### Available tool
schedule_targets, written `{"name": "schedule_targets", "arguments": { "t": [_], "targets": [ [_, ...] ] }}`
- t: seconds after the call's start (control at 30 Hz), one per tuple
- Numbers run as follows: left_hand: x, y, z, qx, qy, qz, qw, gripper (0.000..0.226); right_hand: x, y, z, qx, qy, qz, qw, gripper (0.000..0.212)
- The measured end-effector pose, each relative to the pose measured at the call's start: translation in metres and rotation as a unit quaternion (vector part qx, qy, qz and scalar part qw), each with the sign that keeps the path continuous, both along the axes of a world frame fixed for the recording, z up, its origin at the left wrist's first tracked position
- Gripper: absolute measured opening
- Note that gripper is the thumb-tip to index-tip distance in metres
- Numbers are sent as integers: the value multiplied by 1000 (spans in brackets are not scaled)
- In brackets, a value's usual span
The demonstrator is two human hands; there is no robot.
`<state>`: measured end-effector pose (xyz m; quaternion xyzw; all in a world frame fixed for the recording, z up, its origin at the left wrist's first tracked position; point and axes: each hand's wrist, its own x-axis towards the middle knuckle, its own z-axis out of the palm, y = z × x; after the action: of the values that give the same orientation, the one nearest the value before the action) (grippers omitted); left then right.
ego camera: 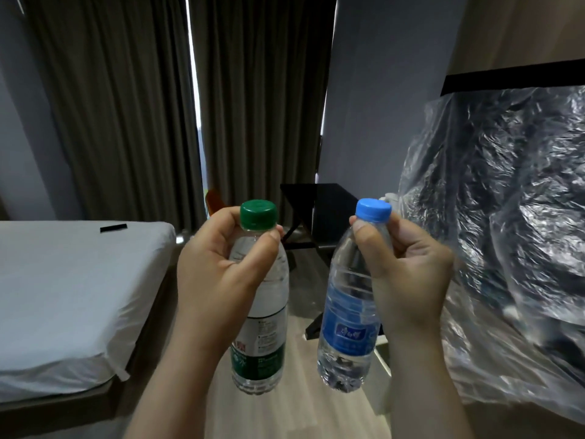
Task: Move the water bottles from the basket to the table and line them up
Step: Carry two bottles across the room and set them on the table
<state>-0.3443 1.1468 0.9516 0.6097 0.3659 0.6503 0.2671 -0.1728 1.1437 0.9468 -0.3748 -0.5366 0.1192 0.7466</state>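
My left hand [218,274] grips the neck of a clear water bottle with a green cap and green label [264,331], held upright in the air. Around the neck of a second clear bottle with a blue cap and blue label [346,318] curl the fingers of my right hand [408,274]; this bottle tilts slightly, its base toward the left. Both bottles hang over the wooden floor, a short gap between them. A dark table [329,198] stands further back, beyond the bottles. No basket is in view.
A bed with a white sheet [63,289] fills the left, with a small black object [113,228] on it. A large mass wrapped in clear plastic [512,236] stands at the right. Dark curtains [133,99] hang behind. Light wooden floor [294,413] runs between bed and plastic.
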Motion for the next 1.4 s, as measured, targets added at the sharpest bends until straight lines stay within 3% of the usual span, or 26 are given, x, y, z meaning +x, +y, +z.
{"name": "schedule_targets", "arguments": {
  "t": [0.53, 0.7, 1.07, 1.4],
  "targets": [
    [17, 257, -6, -15, -4, 2, 1000, 24, 22, 244, -9, -38, -5, 3, 999, 20],
    [5, 354, -10, -8, -10, -25, 1000, 17, 11, 335, -7, -45, -17, -25, 999, 14],
    [-10, 547, -16, -36, -8, -58, 998, 15, -12, 510, -12, -63, 3, -42, 997, 30],
    [30, 698, -38, -48, 21, -67, 996, 16, 29, 655, -36, -88, 12, -36, 995, 33]
  ]
}}
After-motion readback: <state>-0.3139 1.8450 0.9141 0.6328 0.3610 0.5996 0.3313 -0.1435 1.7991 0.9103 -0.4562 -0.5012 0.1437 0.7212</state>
